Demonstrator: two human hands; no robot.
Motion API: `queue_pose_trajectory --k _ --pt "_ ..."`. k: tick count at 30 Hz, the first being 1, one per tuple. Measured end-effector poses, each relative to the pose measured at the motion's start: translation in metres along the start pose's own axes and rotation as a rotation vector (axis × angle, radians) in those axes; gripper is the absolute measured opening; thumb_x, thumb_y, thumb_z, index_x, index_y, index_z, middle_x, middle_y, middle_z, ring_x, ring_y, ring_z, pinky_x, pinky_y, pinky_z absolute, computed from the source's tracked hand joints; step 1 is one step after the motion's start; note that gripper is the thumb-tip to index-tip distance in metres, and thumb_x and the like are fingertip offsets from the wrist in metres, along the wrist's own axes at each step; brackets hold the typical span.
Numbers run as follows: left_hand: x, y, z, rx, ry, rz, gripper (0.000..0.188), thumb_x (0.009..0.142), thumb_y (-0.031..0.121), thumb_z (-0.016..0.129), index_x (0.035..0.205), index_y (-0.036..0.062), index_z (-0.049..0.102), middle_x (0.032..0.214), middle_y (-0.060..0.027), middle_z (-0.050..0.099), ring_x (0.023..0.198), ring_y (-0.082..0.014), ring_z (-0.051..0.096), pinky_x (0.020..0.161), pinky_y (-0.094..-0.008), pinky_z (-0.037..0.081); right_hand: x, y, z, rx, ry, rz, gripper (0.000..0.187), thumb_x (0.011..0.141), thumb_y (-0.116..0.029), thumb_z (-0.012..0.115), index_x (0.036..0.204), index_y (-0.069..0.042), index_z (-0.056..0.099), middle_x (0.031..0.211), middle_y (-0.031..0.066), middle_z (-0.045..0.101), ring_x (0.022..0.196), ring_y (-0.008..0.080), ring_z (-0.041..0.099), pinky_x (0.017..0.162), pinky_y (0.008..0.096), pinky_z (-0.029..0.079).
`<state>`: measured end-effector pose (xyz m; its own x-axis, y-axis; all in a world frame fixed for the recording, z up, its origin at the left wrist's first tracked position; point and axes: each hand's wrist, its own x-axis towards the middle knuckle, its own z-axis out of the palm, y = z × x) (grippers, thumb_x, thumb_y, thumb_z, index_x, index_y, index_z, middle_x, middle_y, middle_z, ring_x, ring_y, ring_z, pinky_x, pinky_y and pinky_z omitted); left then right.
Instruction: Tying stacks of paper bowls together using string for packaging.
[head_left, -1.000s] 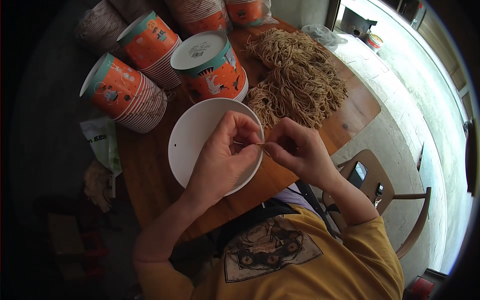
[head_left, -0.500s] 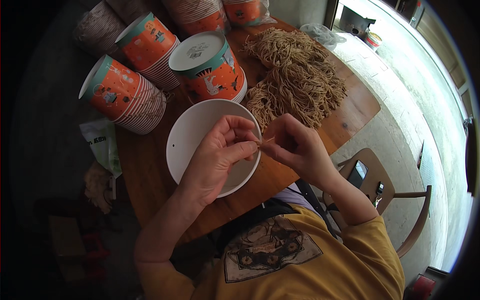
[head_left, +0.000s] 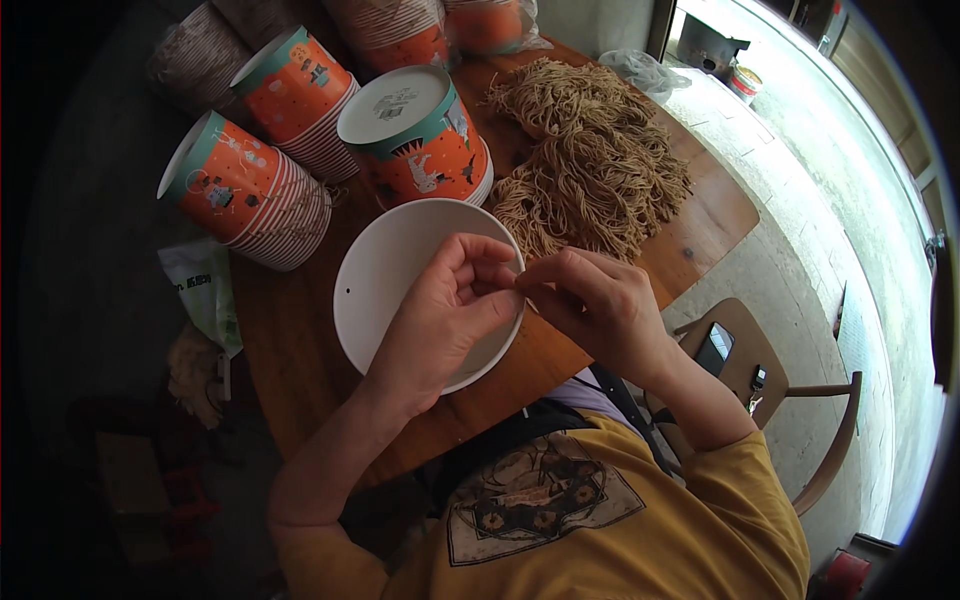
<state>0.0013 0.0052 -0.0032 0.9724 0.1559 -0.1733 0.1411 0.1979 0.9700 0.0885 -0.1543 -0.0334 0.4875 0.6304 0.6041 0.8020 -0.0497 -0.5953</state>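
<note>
A white paper bucket (head_left: 372, 262) stands with its open mouth up, a small dark hole in its left wall. Over its right rim, my left hand (head_left: 450, 315) is closed with thumb and fingertips pinched together. My right hand (head_left: 605, 315) meets it there, thumb and forefinger pinched too. Between the fingertips shows a short bit of thin tan twine (head_left: 531, 308); most of it is hidden by the fingers. Just beyond the right hand lies a big tangled heap of tan twine (head_left: 600, 150).
Stacked orange and green paper buckets (head_left: 420, 160) crowd the table's (head_left: 715, 215) far left side. A plastic bag (head_left: 643, 72) lies beyond the heap. At the right stands a wooden chair (head_left: 745, 320) bearing a phone (head_left: 715, 348) and keys (head_left: 754, 402). A white-green bag (head_left: 205, 290) hangs at the left edge.
My right hand has turned over, its knuckles now upward and its fingers closer to the left hand's. The loose twine end that stuck up between the hands now points down. The bucket stays put.
</note>
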Motion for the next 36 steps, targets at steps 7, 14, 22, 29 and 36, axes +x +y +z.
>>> queue_pose_trajectory --k 7,14,22,29,36 --pt "-0.002 -0.005 -0.001 0.155 -0.035 0.076 0.023 0.091 0.002 0.055 0.112 0.0028 0.047 0.098 -0.0017 0.053 0.093 -0.0077 0.052 0.085 -0.0240 0.045 -0.007 0.001 0.008 0.318 0.007 0.263 0.007 0.083 -0.007 0.065 0.087 -0.006 0.059 0.067 0.0032 0.057 0.056 0.0100 0.054 0.051 0.0259 0.044" --pt "-0.005 -0.004 0.003 0.704 0.018 0.387 0.010 0.092 0.001 0.050 0.102 0.0015 0.050 0.096 -0.0107 0.051 0.090 -0.0217 0.055 0.077 -0.0326 0.046 -0.014 0.003 0.012 0.459 0.023 0.378 0.010 0.085 -0.008 0.066 0.085 -0.003 0.057 0.062 0.0002 0.052 0.056 0.0034 0.045 0.050 0.0224 0.039" --pt "-0.006 -0.002 0.007 0.944 0.088 0.566 0.007 0.092 0.004 0.051 0.098 0.0009 0.049 0.091 -0.0135 0.048 0.084 -0.0303 0.052 0.073 -0.0392 0.044 -0.023 0.005 0.015 0.532 -0.013 0.375 0.010 0.086 -0.009 0.065 0.086 -0.003 0.056 0.067 0.0017 0.052 0.059 0.0055 0.046 0.054 0.0231 0.040" --pt "-0.005 -0.004 0.001 0.819 0.097 0.467 0.006 0.093 0.006 0.048 0.097 0.0002 0.048 0.088 -0.0137 0.053 0.081 -0.0288 0.057 0.072 -0.0374 0.046 -0.026 -0.002 0.009 0.534 -0.080 0.368 0.011 0.085 -0.010 0.065 0.085 -0.003 0.057 0.070 0.0020 0.052 0.062 0.0077 0.048 0.056 0.0246 0.040" --pt "-0.028 0.005 0.005 0.907 -0.005 0.260 0.043 0.083 0.010 0.067 0.116 0.0049 0.041 0.080 -0.0098 0.055 0.074 -0.0259 0.060 0.066 -0.0376 0.048 -0.017 0.001 -0.010 0.626 -0.147 0.528 0.012 0.086 -0.013 0.064 0.088 -0.004 0.057 0.063 -0.0003 0.048 0.058 0.0075 0.045 0.052 0.0257 0.037"
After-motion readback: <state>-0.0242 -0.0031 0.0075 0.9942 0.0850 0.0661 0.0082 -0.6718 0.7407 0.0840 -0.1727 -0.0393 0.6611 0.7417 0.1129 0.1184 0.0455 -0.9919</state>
